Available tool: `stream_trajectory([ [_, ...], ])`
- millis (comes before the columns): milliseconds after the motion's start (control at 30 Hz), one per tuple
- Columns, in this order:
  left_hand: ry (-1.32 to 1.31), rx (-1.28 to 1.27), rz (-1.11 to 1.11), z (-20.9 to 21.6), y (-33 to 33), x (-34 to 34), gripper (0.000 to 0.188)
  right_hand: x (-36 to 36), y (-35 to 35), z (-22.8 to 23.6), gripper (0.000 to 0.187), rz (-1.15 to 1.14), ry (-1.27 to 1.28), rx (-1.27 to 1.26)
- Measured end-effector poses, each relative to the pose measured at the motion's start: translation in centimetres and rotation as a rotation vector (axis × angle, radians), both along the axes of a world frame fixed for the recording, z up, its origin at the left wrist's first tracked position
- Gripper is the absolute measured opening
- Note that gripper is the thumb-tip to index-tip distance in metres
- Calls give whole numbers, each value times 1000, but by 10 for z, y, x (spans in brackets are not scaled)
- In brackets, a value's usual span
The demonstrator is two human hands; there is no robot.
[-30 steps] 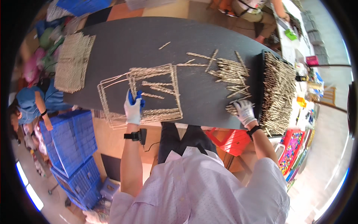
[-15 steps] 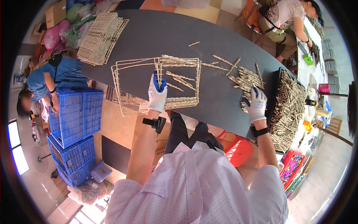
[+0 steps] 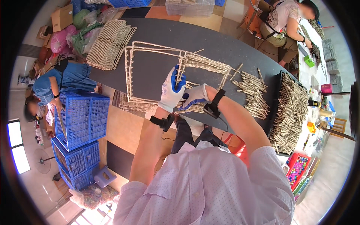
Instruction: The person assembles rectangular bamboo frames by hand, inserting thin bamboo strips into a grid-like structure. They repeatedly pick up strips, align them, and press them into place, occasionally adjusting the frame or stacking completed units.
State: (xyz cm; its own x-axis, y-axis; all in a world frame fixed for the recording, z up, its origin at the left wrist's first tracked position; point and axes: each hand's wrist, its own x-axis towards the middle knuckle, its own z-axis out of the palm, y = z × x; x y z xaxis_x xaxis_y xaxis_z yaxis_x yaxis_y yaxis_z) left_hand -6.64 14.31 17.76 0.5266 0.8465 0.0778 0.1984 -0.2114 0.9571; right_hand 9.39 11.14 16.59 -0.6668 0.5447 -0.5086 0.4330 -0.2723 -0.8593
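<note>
My left hand [image 3: 174, 89], in a white glove with a blue palm, is closed around the crossbar of a pale, twisted wire-like rectangular frame [image 3: 128, 75]. The frame is held raised over the dark table, and a second similar outline overlaps it. Right beside the left hand is my right hand [image 3: 195, 96], gloved the same way, with its fingers bent in near the frame's lower bars. What sits between its fingertips, if anything, is hidden. A loose pile of short twisted sticks [image 3: 252, 90] lies on the table to the right.
A black tray [image 3: 275, 101] heaped with more sticks stands at the right table end. Stacked frames [image 3: 110, 45] lie at the far left. Blue crates [image 3: 80, 116] and a person in blue [image 3: 71, 80] are on the left; another person [image 3: 287, 22] works at the upper right.
My right hand has left the stick pile and come across to my left hand. The left hand with the frame sits a little farther right, and the view has shifted.
</note>
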Motion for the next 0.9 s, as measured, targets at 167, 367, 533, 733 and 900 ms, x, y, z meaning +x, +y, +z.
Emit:
stream_trajectory([
  [167,8,103,-72,2,1,12,65,2,-13,-30,53,-217,156,-485],
  [367,96,149,16,-5,9,17,63,2,-19,-40,54,-357,67,45],
  [533,43,-84,151,-13,16,18,58,2,-18,-22,57,-403,-181,195],
  [733,81,-35,76,-14,11,16,60,10,-23,-12,62,-331,48,3],
  [900,101,136,4,-13,9,16,58,3,-19,-20,64,-169,-63,118],
])
